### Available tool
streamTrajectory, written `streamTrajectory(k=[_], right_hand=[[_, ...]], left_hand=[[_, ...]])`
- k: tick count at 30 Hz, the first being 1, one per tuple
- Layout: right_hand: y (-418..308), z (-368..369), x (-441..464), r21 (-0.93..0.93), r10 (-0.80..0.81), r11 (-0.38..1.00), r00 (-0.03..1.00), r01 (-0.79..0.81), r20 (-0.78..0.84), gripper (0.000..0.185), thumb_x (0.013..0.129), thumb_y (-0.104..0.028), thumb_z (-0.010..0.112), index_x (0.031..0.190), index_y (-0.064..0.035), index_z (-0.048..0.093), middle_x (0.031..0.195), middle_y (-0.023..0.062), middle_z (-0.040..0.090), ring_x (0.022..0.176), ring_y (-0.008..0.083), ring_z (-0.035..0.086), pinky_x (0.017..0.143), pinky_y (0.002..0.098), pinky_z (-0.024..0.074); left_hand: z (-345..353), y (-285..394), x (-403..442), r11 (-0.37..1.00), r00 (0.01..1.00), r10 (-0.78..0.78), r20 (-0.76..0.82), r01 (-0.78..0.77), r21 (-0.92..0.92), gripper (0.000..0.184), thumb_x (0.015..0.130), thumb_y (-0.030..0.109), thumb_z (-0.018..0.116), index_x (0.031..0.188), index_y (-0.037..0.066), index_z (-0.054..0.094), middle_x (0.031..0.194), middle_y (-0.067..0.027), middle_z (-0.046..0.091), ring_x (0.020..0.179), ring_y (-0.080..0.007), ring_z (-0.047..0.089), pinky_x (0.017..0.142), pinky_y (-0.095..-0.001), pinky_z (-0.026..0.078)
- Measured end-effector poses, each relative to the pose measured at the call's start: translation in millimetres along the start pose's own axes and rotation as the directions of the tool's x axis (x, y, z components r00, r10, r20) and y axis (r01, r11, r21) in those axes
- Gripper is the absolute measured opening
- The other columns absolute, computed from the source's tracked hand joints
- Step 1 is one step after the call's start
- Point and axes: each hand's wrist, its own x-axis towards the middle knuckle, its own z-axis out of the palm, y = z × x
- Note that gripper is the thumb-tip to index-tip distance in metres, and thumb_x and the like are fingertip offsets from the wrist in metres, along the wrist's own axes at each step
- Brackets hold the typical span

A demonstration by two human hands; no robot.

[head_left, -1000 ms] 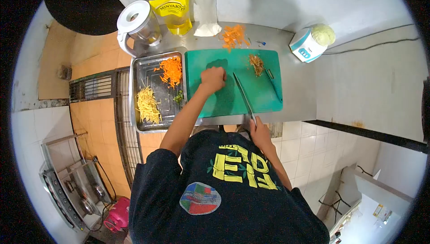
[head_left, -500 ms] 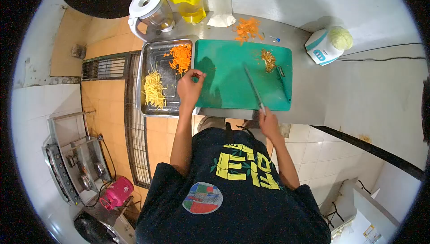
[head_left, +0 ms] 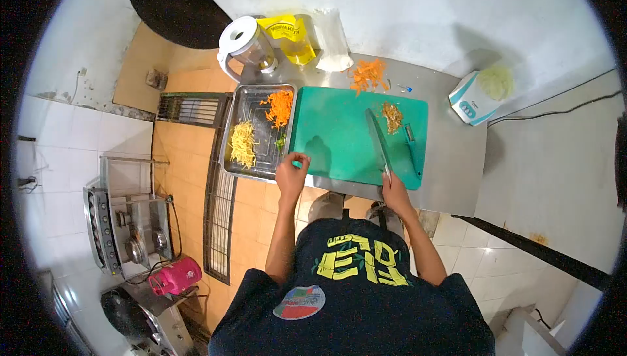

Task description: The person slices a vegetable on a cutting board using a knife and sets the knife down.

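Left hand: curled near the tray, cannot tell whether together
Right hand: clamped on the knife
Board: green, beneath the knife
Tray: orange strips, yellow strips

Long knife, slanted, over green cutting board

The tray lies left of the cutting board, carrot shreds in it behind and right of some cut strips. The knife is over the board, left of the peeler; behind the tray stands a jug, and over on the right, what I take for a blender base.
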Motion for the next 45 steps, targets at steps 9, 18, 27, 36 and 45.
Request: streamTrajectory(k=[9,18,27,36,45], right_hand=[[26.3,-3.5,-32.3,-0.031,-0.04,0.998,0.984,0.046,0.175,0.042,0.107,-0.035,0.045,0.114,0.0043,0.056,0.095,0.0333,0.065,0.092,0.0521,0.062,0.08,0.0565,0.0476],[33.9,-13.0,-6.9,-0.001,-0.268,0.959,0.911,0.283,0.312,0.037,0.104,-0.033,0.05,0.115,0.0023,0.053,0.093,0.0338,0.065,0.087,0.0533,0.062,0.077,0.0598,0.0475],[15.8,-29.3,34.4,-0.141,-0.202,0.964,0.963,0.228,0.176,0.039,0.105,-0.035,0.048,0.117,0.0023,0.054,0.091,0.0321,0.066,0.083,0.0523,0.063,0.076,0.0605,0.0486],[8.1,-20.2,4.8,-0.208,-0.143,0.959,0.962,0.192,0.231,0.037,0.105,-0.032,0.049,0.121,0.0006,0.052,0.091,0.0348,0.064,0.084,0.0536,0.061,0.076,0.0628,0.0476],[1.6,-5.6,-28.5,-0.19,0.08,0.974,0.973,-0.123,-0.218,0.04,0.106,-0.035,0.046,0.119,0.0021,0.053,0.091,0.0337,0.065,0.086,0.0538,0.061,0.079,0.0595,0.0489]], left_hand=[[50.0,33.3,-47.2,0.998,0.997,0.024,0.077,-0.019,-0.066,0.035,0.084,0.01,0.078,0.116,0.005,0.066,0.109,-0.0118,0.069,0.096,-0.0281,0.065,0.082,-0.0394,0.053],[94.5,83.6,-23.5,0.992,0.998,0.042,-0.045,-0.047,-0.12,0.048,0.085,0.011,0.078,0.128,0.004,0.059,0.12,-0.0141,0.064,0.107,-0.0325,0.059,0.095,-0.0428,0.048],[83.0,55.6,22.9,0.997,0.997,0.076,0.006,-0.076,0.004,0.04,0.087,0.022,0.076,0.124,0.007,0.068,0.121,-0.0137,0.067,0.109,-0.0327,0.063,0.094,-0.0437,0.05],[108.9,57.4,131.6,0.991,0.965,0.135,0.226,-0.128,-0.046,0.032,0.086,0.028,0.075,0.115,0.014,0.074,0.115,-0.0072,0.075,0.104,-0.0319,0.07,0.09,-0.0466,0.054],[152.0,88.1,219.5,0.9,0.912,0.215,0.349,-0.324,0.29,0.036,0.083,0.044,0.078,0.11,0.021,0.075,0.107,-0.0038,0.075,0.106,-0.0276,0.068,0.095,-0.0544,0.048]])
